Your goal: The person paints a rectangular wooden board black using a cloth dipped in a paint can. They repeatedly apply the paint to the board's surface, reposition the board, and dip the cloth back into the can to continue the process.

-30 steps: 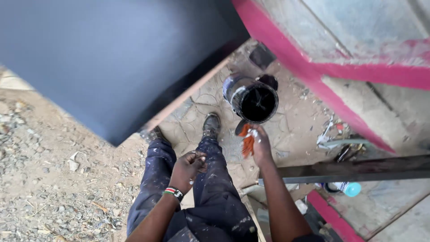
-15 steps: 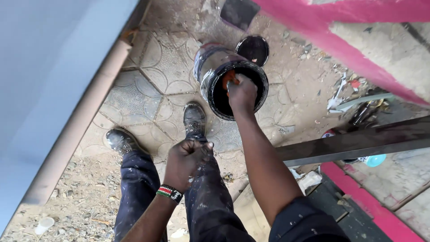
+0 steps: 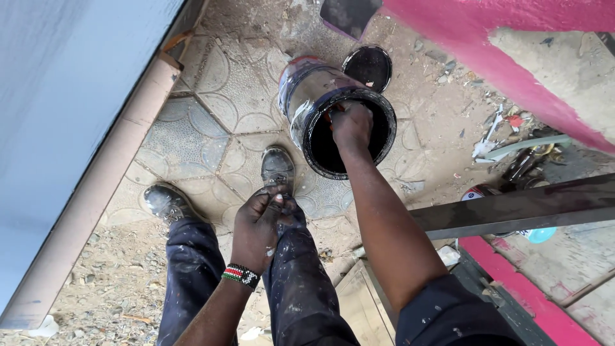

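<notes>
A shiny metal paint can (image 3: pixel 306 96) holding black paint stands on the paving just ahead of my feet. My right hand (image 3: pixel 351 125) reaches down into its open mouth, fingers closed round an orange-handled tool of which only a sliver shows at the rim. The can's round black lid (image 3: pixel 366 66) lies just behind the can. My left hand (image 3: pixel 256 227), with a beaded wristband, is curled shut and pressed on my paint-spattered trouser leg (image 3: pixel 301 282) above my right shoe (image 3: pixel 277 168).
A large blue-grey panel (image 3: pixel 64 96) with a pale tube-like edge (image 3: pixel 109 192) runs along the left. A pink wall (image 3: pixel 487 51) rises at the right, with a dark metal bar (image 3: pixel 532 205) and scattered scraps (image 3: pixel 512 138) below it. Patterned paving (image 3: pixel 218 109) lies underfoot.
My right hand has gone from holding the orange tool above the ground into the can's mouth. The view has closed in on the can; my left hand stays on the leg.
</notes>
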